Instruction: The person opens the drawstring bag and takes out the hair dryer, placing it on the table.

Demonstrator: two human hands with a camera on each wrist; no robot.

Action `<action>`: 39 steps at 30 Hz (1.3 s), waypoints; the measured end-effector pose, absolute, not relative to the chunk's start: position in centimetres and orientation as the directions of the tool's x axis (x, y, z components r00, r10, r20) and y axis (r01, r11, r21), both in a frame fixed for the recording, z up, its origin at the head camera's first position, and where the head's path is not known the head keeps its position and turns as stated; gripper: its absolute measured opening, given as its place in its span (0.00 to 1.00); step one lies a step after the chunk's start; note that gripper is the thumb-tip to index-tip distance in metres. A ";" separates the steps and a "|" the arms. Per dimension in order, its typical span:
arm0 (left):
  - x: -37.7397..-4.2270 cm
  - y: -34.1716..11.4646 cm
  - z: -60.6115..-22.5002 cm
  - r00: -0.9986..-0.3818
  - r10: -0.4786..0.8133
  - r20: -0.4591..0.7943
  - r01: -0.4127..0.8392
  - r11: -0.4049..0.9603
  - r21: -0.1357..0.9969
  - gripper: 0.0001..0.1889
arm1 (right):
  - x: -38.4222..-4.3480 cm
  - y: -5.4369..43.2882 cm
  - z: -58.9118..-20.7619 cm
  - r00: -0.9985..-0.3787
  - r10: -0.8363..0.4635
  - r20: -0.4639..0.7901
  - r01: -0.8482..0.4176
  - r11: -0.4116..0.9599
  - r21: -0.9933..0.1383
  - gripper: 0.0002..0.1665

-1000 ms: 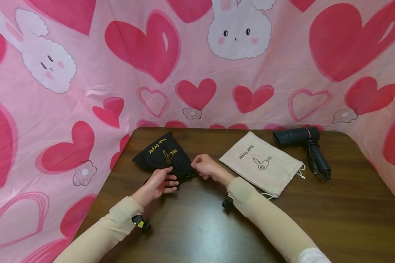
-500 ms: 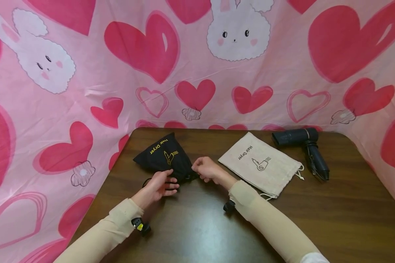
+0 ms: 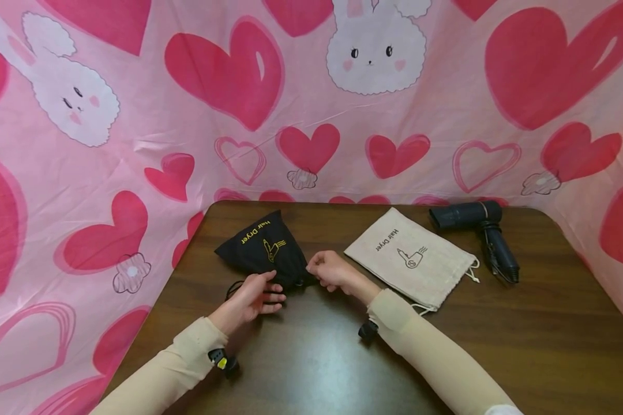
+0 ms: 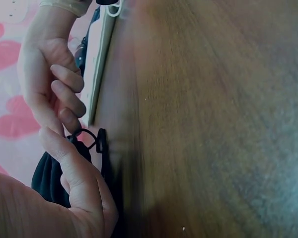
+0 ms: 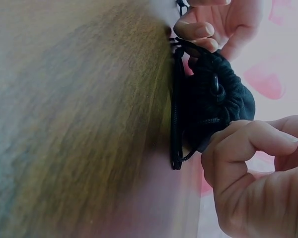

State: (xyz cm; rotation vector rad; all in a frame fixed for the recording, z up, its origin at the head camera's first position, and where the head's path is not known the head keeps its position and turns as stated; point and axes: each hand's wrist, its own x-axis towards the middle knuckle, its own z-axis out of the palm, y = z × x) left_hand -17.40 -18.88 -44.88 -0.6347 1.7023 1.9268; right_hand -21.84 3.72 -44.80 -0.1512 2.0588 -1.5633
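Observation:
A black drawstring pouch point(image 3: 262, 253) with yellow "Hair Dryer" lettering lies at the table's left, its gathered mouth toward the person. My left hand point(image 3: 251, 297) holds the near left side of that mouth, thumb on top and the other fingers loosely spread. At the right side of the mouth, my right hand point(image 3: 332, 270) pinches the fabric edge with thumb and forefinger, the remaining fingers curled. In the right wrist view the pouch mouth point(image 5: 216, 94) looks bunched, with black cord loops hanging beside it. The pouch's inside is hidden.
A beige drawstring pouch point(image 3: 410, 262), also marked "Hair Dryer", lies flat right of centre. Beyond it rests a black folding hair dryer point(image 3: 467, 216) with its cord wound at the handle. A pink heart-patterned cloth point(image 3: 301, 98) rises behind and beside the wooden table point(image 3: 311, 357).
The black pouch has shifted slightly right, and both hands have moved right with it, keeping their hold. The beige pouch and hair dryer stay in place.

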 end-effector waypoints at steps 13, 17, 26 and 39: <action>-17.0 -18.4 -44.9 -0.770 0.088 -0.631 -0.637 -0.087 0.766 0.21 | -20.8 4.5 -44.6 -0.852 -0.400 -0.340 0.220 0.316 -0.923 0.06; -16.8 -18.2 -44.9 -0.771 0.087 -0.631 -0.637 -0.079 0.767 0.21 | -20.6 4.7 -44.7 -0.846 -0.412 -0.337 0.230 0.288 -0.930 0.06; -16.7 -17.9 -44.9 -0.768 0.114 -0.630 -0.639 -0.069 0.766 0.20 | -20.3 5.2 -44.6 -0.840 -0.414 -0.352 0.255 0.272 -0.928 0.06; -15.6 -18.0 -44.7 -0.773 0.172 -0.610 -0.617 0.016 0.787 0.23 | -20.4 6.0 -44.9 -0.838 -0.404 -0.368 0.282 0.258 -0.924 0.11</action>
